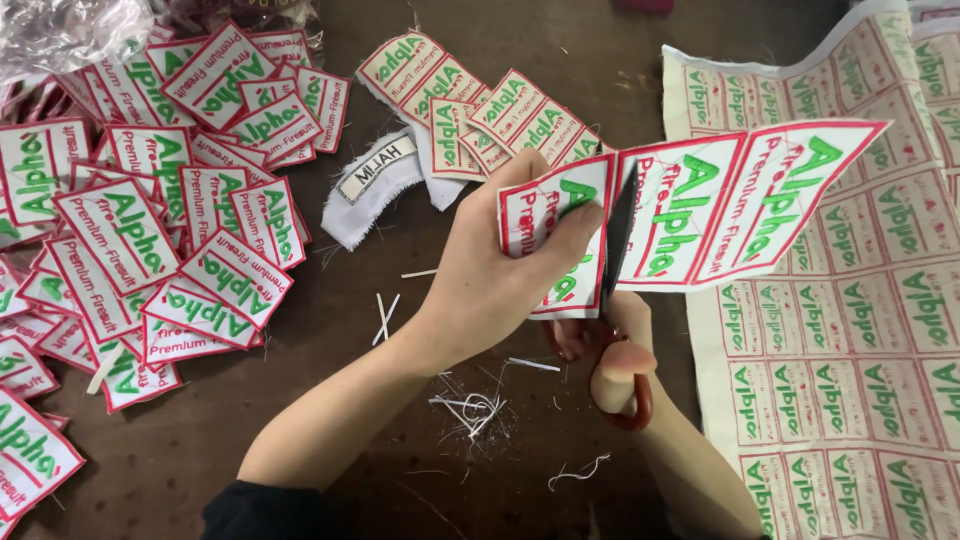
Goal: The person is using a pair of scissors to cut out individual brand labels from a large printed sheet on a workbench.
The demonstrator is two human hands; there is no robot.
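Your left hand (pixel 490 270) pinches the left end of a soft, light strip of embroidered patches (pixel 700 215), which droops beyond the grip, while your right hand (pixel 620 360) is closed on red-handled scissors (pixel 612 300) cutting just beside your fingers.

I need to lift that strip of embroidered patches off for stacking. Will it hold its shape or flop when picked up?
The strip of patches juts sideways from the left hand with little sag, so it is probably fairly stiff and light. Loose threads on the table hint that cut edges fray. The scissors bite mid-strip, so it may fold there.
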